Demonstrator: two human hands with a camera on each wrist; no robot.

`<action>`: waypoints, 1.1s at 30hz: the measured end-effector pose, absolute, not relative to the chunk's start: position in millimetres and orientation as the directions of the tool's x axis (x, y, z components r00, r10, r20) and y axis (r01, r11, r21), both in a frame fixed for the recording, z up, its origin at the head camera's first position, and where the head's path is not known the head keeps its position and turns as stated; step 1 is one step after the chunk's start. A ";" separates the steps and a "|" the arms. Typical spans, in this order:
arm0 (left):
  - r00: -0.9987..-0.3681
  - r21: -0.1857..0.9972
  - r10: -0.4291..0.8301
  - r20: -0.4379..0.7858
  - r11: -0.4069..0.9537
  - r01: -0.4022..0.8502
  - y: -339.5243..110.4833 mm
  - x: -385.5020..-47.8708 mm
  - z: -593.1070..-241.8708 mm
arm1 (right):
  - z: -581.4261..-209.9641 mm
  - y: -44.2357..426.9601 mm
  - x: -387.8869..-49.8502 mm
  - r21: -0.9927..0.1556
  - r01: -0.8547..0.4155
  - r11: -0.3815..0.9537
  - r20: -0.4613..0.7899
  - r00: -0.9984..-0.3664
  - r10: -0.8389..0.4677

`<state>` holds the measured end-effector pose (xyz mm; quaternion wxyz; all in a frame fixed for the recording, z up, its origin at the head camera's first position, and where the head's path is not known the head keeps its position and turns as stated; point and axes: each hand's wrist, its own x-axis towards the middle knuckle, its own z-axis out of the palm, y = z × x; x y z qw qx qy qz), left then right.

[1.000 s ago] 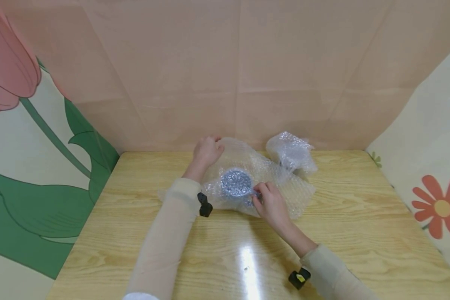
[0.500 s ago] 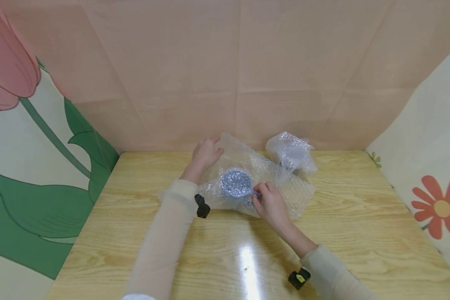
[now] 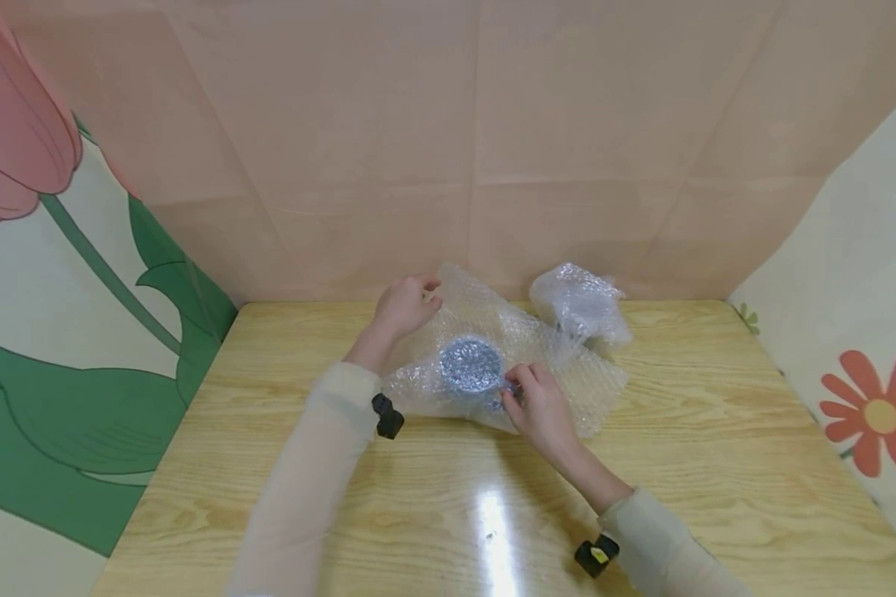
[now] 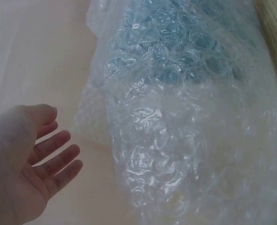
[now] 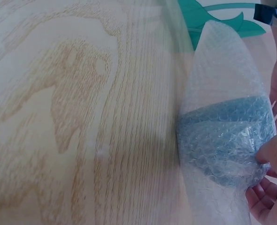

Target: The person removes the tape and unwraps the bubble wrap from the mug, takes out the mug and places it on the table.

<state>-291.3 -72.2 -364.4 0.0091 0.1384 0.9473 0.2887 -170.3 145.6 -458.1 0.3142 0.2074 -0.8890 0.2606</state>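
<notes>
A blue round object (image 3: 470,365) lies under clear bubble wrap (image 3: 590,390) on the table. My right hand (image 3: 543,412) pinches a wrapped bluish part at the object's right side; the right wrist view shows the thumb and fingers of this hand (image 5: 272,180) on the blue wrapped object (image 5: 223,140). My left hand (image 3: 406,307) is beside the wrap's upper left edge. In the left wrist view the left hand (image 4: 33,164) has its fingers apart and loosely bent, holding nothing, with a gap between it and the bubble wrap (image 4: 190,154).
Another bubble-wrapped bundle (image 3: 578,303) sits at the back of the wooden table (image 3: 717,464), behind and right of the spread wrap. A plain pinkish cloth (image 3: 358,149) hangs behind the table, with flower-patterned sheets (image 3: 874,274) at the sides.
My left hand has moved left and slightly towards me, off the wrap's upper edge. That wrap edge stands a little higher than at first. My right hand has kept its place.
</notes>
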 end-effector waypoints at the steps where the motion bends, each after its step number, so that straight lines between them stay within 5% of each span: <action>1: -0.960 0.551 0.274 0.062 0.792 0.262 -72.2 -289.9 -363.5 | -458.2 145.7 -170.2 -0.335 -0.532 0.778 0.665 -0.718 -0.205; 33: -0.843 0.393 0.537 0.040 0.767 0.507 -76.2 -255.3 -358.0 | -450.3 146.9 -170.6 -0.507 -0.424 0.750 0.512 -0.849 -0.134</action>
